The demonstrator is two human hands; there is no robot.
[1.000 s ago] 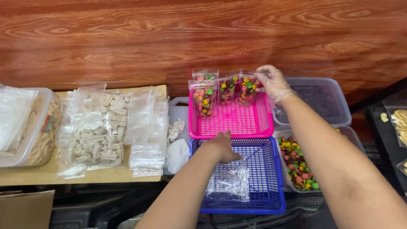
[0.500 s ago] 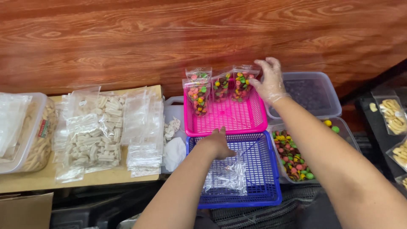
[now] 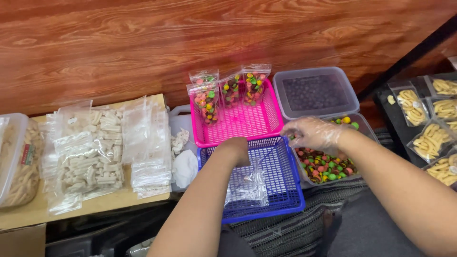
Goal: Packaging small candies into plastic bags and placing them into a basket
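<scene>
1. Left hand is down in the blue basket, fingers curled on the stack of empty clear bags.
2. Gloved right hand hovers loosely open over the clear tub of coloured candies (gripping nothing).
3. Just behind, the pink basket holds four filled candy bags, upright.
4. Left on the bench: packets of pale sticks.
</scene>
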